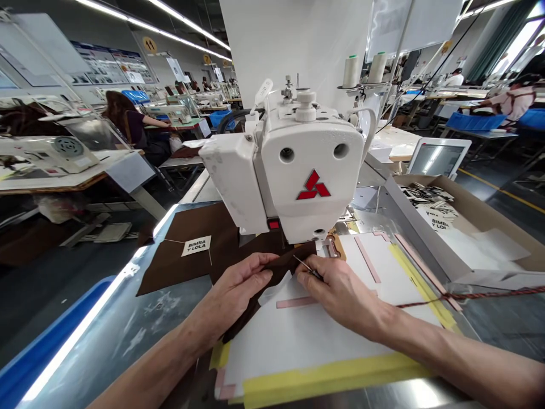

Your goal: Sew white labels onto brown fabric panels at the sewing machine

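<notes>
My left hand (242, 284) is closed on the folded edge of a dark brown fabric piece (293, 258), thumb on top. Close beside it, my right hand (336, 284) grips a small pointed metal tool (303, 263), its thin tip lying over the same fabric; the rest hides in the fingers. Just beyond both hands stands the head of a white sewing machine (310, 165), its needle area mostly hidden. To the left, another brown fabric panel (166, 272) lies flat, with a white "BIMBA Y LOLA" label (196, 246) and loose threads on it.
Under my hands is a white template sheet (340, 335) edged with yellow tape. A cardboard box (481, 267) of labels stands at the right, and a twisted cord (489, 293) crosses there. Thread cones (351, 71) stand behind. A blue bin (55, 346) sits lower left.
</notes>
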Demonstrator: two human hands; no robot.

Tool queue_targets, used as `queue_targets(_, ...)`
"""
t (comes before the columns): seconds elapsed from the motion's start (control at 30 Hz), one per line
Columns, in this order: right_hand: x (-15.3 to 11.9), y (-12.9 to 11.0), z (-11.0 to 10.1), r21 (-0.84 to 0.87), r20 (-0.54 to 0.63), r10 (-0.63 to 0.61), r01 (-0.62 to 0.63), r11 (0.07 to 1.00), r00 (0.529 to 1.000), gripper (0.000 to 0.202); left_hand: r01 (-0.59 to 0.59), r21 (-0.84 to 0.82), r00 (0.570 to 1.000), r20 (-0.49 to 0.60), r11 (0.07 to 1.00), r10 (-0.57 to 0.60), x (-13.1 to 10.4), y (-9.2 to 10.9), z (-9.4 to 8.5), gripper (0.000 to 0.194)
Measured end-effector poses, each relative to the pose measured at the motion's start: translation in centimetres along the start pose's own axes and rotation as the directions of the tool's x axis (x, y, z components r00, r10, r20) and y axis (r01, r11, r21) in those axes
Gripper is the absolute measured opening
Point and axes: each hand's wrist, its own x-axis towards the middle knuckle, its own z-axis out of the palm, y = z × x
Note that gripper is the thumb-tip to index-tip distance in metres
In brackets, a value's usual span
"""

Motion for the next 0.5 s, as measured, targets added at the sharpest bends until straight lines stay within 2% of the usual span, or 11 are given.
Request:
queue_targets(0.13, 0.4, 0.2, 0.5, -0.035, 0.003, 0.036, -0.036, 0.999, 0.999, 0.017, 0.002, -0.042, 1.000, 0.013, 0.999, -0.001, -0.1, 0.2, 0.1, 0.034)
queue_targets(0.2, 0.1, 0.5, 0.3, -0.134, -0.010, -0.003, 0.001, 0.991, 1.000, 0.017, 0.009, -0.053, 1.000, 0.012, 0.999, -0.008, -0.2, 0.2, 0.1, 0.034)
queue_targets(0.33, -1.0, 1.5, -0.3, -0.344, -0.024, -0.051, 0.040, 0.938, 0.998, 0.032, 0.004, -0.025, 1.000, 0.029, 1.000, -0.003, -0.2, 0.2, 0.0, 0.033)
queue_targets(0.5, -1.3, 2.0, 0.2, -0.487, -0.045, -0.043, 0.016, 0.873, 0.998, 0.015, 0.018, 0.015, 0.999, 0.036, 1.000, -0.018, 0.0, 0.1, -0.2, 0.030)
